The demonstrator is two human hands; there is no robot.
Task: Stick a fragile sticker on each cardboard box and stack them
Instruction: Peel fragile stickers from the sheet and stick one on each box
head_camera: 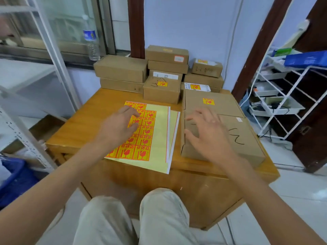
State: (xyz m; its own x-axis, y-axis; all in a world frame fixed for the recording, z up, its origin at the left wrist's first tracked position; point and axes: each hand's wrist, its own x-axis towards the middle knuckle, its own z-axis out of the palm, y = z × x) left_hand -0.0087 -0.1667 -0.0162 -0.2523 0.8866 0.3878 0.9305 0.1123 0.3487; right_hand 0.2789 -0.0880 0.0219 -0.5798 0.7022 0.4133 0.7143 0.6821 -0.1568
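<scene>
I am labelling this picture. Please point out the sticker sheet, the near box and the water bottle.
sticker sheet point(157, 138), head view, bare yellow backing.
near box point(247, 138), head view, top face.
water bottle point(91, 39), head view, blue label.

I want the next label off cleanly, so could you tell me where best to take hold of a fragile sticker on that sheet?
Probably pinch a corner of a sticker along the right-hand column of the sticker sheet, coming from the bare yellow backing beside it. That edge lies free and flat, where the left hand hovers, while the right hand is over the near box.
</scene>
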